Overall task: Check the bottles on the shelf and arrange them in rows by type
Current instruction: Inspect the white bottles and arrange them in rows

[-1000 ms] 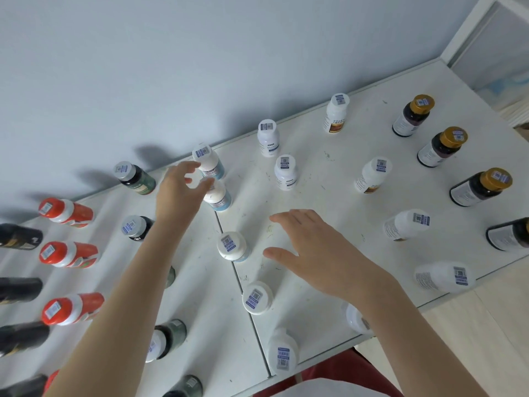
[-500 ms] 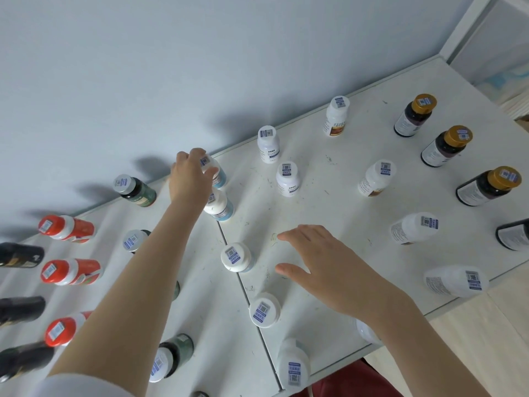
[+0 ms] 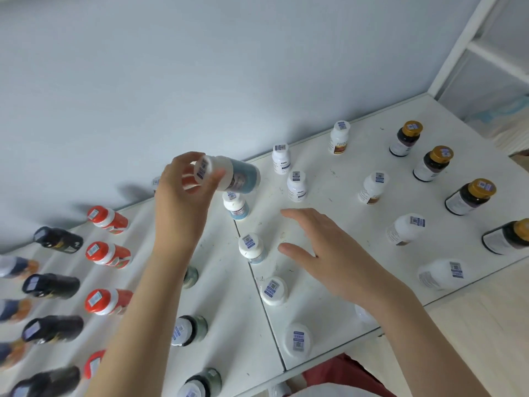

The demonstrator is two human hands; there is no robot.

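My left hand (image 3: 183, 193) grips a blue-labelled bottle (image 3: 237, 176) by its white cap and holds it tilted sideways above the white shelf (image 3: 323, 299). Under it a row of like bottles runs toward me: one (image 3: 236, 206), another (image 3: 252, 247), a third (image 3: 273, 289). My right hand (image 3: 329, 253) hovers over the shelf with fingers spread, holding nothing. White bottles (image 3: 296, 186) stand right of the row. Red-capped bottles (image 3: 107, 220) and black bottles (image 3: 58, 239) stand in rows at the left.
Dark bottles with gold caps (image 3: 405, 138) line the right side near the shelf's edge. Green-grey bottles (image 3: 189, 330) stand under my left forearm. A seam (image 3: 257, 285) splits the shelf into two panels. The blue-grey wall (image 3: 229, 67) backs the shelf. A white frame (image 3: 458, 47) rises at the right.
My left hand closed on the far blue-labelled bottle, lifted it off the shelf and tipped it sideways. My right hand stayed hovering with fingers spread.
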